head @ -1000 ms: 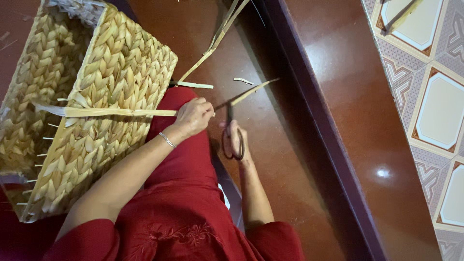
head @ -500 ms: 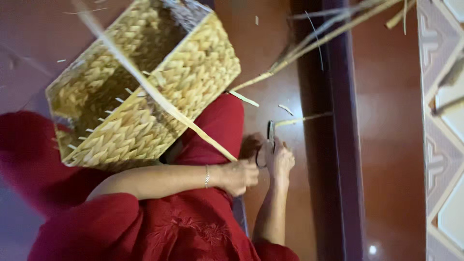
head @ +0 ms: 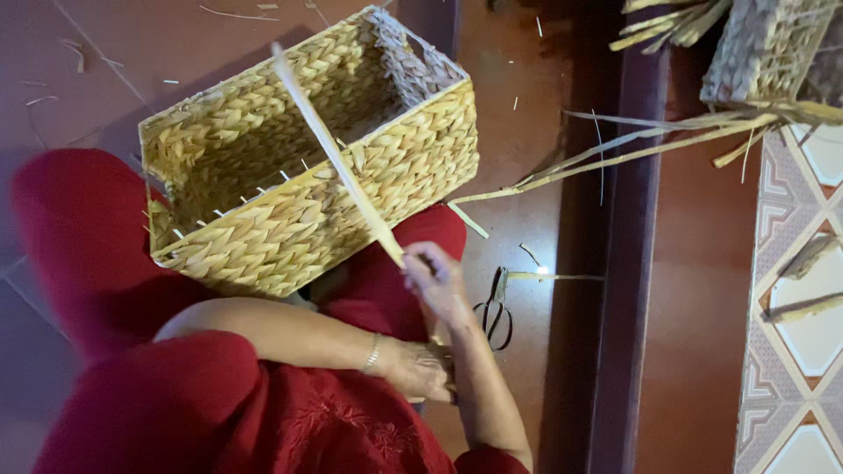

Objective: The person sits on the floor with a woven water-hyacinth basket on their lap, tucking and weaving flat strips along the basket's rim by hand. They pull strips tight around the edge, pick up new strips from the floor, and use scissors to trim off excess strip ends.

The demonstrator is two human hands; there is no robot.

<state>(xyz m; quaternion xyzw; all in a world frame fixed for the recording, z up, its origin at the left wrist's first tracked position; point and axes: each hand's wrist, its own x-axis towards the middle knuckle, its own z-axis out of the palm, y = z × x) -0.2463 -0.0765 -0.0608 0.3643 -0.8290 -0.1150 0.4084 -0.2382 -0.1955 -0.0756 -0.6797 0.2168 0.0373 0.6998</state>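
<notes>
1. The grip of the right hand (head: 435,279) is closed on the near end of a flat straw strip (head: 329,145), pinched between thumb and fingers just beside the front wall of the woven basket (head: 395,167).
2. The strip runs from that pinch up and across the open basket, past its far rim. The basket lies tilted on the person's red-clad lap, its mouth turned towards the camera.
3. The left hand (head: 421,369), with a bracelet (head: 373,354) at the wrist, lies low against the lap under the right forearm. Its fingers look curled, but whether they hold anything cannot be told.
4. The strip looks best handled with the pinch kept flat on its broad face, so that it does not twist or crease.
5. A pull in line with the strip's length, rather than sideways, seems safest. A dry strip may split along the grain if it is bent sharply at the basket's edge.
6. The basket appears to rest on the lap alone, so bracing it would help to keep the weave from shifting under the pull.
7. The scissors (head: 496,314) lie on the floor (head: 518,175) just beside the right hand, within easy reach. More loose straw strips (head: 632,145) lie further off, well apart from both hands.
</notes>
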